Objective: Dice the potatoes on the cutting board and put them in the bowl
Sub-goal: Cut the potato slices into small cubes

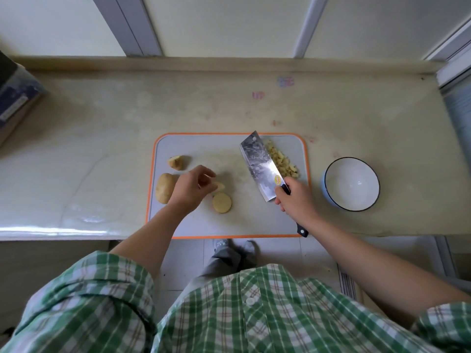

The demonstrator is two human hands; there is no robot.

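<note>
Head view: dicing seems half done. The right hand (pixel 295 200) grips the knife (pixel 260 164) beside the diced pile (pixel 283 161) on the cutting board (pixel 229 225). The left hand (pixel 190 189) curls over a potato piece (pixel 219 186); its hold is unclear. The bowl (pixel 351 184) has no dice yet. Next, probably steady and slice. The blade sticker (pixel 278 179) is unreadable.

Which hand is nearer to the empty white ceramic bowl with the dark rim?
Right. The right hand, gripping the steel cleaver, is just left of the bowl; the left hand is farther left, across the orange-edged cutting board.
</note>
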